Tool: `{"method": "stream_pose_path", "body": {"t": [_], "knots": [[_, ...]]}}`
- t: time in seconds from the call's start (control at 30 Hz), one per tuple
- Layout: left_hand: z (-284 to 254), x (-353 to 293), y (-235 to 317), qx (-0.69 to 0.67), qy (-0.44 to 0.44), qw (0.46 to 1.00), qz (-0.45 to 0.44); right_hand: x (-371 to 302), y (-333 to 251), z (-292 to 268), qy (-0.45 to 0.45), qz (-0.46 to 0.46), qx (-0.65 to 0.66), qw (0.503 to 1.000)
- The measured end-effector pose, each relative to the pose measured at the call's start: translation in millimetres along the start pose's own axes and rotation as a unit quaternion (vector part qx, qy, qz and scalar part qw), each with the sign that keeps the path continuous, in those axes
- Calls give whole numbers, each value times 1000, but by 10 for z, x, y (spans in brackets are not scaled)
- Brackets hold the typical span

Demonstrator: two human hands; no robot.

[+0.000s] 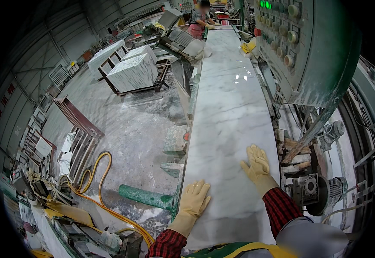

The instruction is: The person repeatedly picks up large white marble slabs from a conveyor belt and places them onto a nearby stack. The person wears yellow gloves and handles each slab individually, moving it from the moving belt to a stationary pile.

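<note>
A long white marble slab [228, 129] with grey veins runs away from me, its wet surface shining under the lights. My left hand [192, 201], in a cream rubber glove, rests flat on its near left part with the fingers stretched out. Farther forward on the right side, my right hand [257, 165], gloved the same way, lies on the stone with fingers extended. Neither hand holds anything. Red and black checked sleeves cover both forearms.
A control cabinet [301, 51] with buttons and green lights overhangs the right side. Below it sit a motor with a gearbox [310, 191]. Left are a green roller [146, 197], a yellow hose [106, 208] and stacked marble [134, 73]. Another person [198, 21] stands at the far end.
</note>
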State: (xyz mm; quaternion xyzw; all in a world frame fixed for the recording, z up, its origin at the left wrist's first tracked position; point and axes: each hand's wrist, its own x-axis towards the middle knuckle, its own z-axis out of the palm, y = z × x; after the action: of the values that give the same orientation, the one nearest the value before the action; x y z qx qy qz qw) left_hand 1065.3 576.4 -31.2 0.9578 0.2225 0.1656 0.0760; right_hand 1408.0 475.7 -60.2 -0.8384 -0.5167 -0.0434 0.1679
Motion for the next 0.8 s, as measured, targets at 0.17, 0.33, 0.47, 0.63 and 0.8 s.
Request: {"method": "stream_pose_path", "body": {"t": [0.17, 0.33, 0.47, 0.63, 0.8], "knots": [[-15, 43, -3, 3, 2, 1000, 4, 40, 29, 19, -1, -6, 0, 1000], [10, 66, -27, 7, 4, 1000, 0, 91, 54, 64, -9, -2, -4, 1000], [21, 102, -30, 11, 10, 1000, 2, 116, 115, 131, -4, -4, -9, 1000], [50, 112, -68, -12, -25, 1000, -9, 147, 117, 147, -13, 7, -3, 1000], [66, 99, -88, -14, -27, 999, -21, 191, 76, 93, -28, 4, 4, 1000]]}}
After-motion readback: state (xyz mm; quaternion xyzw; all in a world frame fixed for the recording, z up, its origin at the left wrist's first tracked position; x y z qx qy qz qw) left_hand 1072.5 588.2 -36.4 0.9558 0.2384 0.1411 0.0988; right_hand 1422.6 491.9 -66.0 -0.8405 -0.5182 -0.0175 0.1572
